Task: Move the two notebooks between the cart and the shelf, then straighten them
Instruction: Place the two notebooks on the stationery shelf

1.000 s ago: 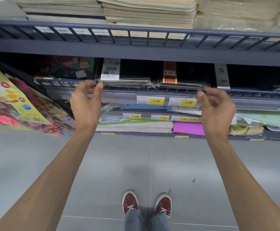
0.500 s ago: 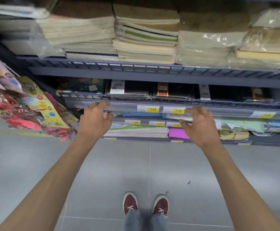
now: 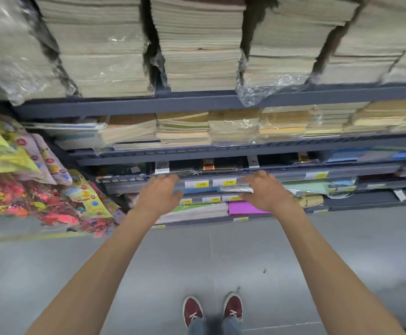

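Observation:
Two dark notebooks in clear wrap lie side by side on the grey shelf. The left notebook carries a white barcode label, the right notebook an orange band. My left hand hovers in front of the shelf's price rail, fingers relaxed and holding nothing. My right hand hangs the same way to the right, palm down, also holding nothing. Both hands are just below and in front of the notebooks. No cart is in view.
Tall wrapped stacks of exercise books fill the upper shelves. Colourful sticker packs hang at the left. Lower shelves hold paper pads and a purple sheet. Grey floor and my red shoes lie below.
My view has tilted up, revealing the upper shelves. Both hands have left the shelf rail, their fingers uncurled, and drawn back slightly from the notebooks.

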Motion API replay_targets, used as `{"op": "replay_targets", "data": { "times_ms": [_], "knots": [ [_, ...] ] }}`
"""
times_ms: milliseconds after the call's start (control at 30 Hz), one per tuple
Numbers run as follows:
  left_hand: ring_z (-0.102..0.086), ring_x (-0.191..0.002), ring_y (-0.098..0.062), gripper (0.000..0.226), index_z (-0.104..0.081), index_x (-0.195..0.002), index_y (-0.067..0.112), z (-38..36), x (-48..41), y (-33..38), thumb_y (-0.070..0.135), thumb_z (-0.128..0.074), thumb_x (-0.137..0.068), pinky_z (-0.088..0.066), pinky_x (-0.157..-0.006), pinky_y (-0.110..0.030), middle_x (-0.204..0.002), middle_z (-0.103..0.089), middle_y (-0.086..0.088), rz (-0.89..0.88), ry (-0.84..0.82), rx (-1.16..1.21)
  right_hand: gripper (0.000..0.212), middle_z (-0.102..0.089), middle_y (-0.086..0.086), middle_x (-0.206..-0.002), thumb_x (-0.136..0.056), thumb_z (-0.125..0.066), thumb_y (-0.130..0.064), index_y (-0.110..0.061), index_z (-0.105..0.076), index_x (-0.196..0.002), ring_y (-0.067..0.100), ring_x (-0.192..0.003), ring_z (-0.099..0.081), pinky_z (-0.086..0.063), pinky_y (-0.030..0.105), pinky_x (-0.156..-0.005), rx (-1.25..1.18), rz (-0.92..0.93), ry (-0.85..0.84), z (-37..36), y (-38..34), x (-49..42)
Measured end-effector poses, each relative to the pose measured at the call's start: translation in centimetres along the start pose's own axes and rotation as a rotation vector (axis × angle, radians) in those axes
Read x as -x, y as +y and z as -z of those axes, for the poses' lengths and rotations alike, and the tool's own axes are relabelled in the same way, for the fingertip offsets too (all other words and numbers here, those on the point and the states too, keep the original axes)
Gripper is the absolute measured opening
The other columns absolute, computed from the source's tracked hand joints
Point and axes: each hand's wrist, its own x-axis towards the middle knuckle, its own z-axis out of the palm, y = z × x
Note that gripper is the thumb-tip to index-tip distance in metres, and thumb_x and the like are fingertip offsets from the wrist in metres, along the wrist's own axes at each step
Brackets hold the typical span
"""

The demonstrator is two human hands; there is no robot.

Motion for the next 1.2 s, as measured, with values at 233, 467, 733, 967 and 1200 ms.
{"op": "replay_targets", "data": {
  "times_ms": [233, 467, 733, 967, 1200],
  "knots": [
    [-0.043, -0.131, -0.034, 0.049, -0.044, -0.145, 0.022, 5.1, 2.0, 6.8, 0.043, -0.047, -0.101, -0.041, -0.101, -0.049, -0.141, -0.049, -0.011, -0.155, 0.013, -0.155, 0.059, -0.033, 0.012, -0.151, -0.097, -0.052, -0.048, -0.016, -0.041, -0.145, 0.033, -0.139, -0.031, -0.035, 0.048, -0.111, 0.017, -0.102, 0.044, 4.0, 2.8, 6.2],
    [-0.045, -0.130, -0.034, 0.048, -0.047, -0.144, 0.021, 6.5, 4.1, 15.2, 0.041, -0.048, -0.101, -0.040, -0.100, -0.049, -0.140, -0.052, -0.010, -0.314, 0.031, -0.208, 0.061, -0.035, 0.012, -0.151, -0.094, -0.054, -0.048, -0.018, -0.041, -0.146, 0.033, -0.138, -0.031, -0.037, 0.050, -0.108, -0.028, -0.236, 0.103, 6.0, 9.2, 13.7],
    [-0.052, -0.123, -0.032, 0.048, -0.049, -0.141, 0.020, 6.1, 6.0, 27.0, 0.043, -0.050, -0.099, -0.046, -0.098, -0.048, -0.134, -0.057, -0.010, -0.502, 0.086, -0.251, 0.060, -0.033, 0.008, -0.152, -0.095, -0.054, -0.049, -0.026, -0.038, -0.148, 0.033, -0.140, -0.029, -0.032, 0.049, -0.109, -0.071, -0.345, 0.172, 8.0, 19.4, 21.2],
    [-0.045, -0.130, -0.035, 0.045, -0.050, -0.140, 0.022, 1.4, 7.6, 40.3, 0.044, -0.048, -0.100, -0.041, -0.098, -0.051, -0.138, -0.053, -0.010, -0.628, 0.032, -0.314, 0.067, -0.036, 0.014, -0.146, -0.094, -0.055, -0.051, -0.020, -0.034, -0.150, 0.037, -0.135, -0.033, -0.038, 0.050, -0.107, -0.123, -0.444, 0.227, 8.1, 31.5, 27.2],
    [-0.049, -0.126, -0.033, 0.046, -0.050, -0.140, 0.022, -2.3, 8.1, 52.4, 0.044, -0.048, -0.100, -0.046, -0.094, -0.049, -0.134, -0.055, -0.010, -0.768, -0.006, -0.386, 0.063, -0.038, 0.011, -0.148, -0.096, -0.055, -0.048, -0.021, -0.036, -0.149, 0.033, -0.135, -0.038, -0.039, 0.044, -0.104, -0.189, -0.592, 0.218, 6.6, 41.2, 33.4]
  ]
}}
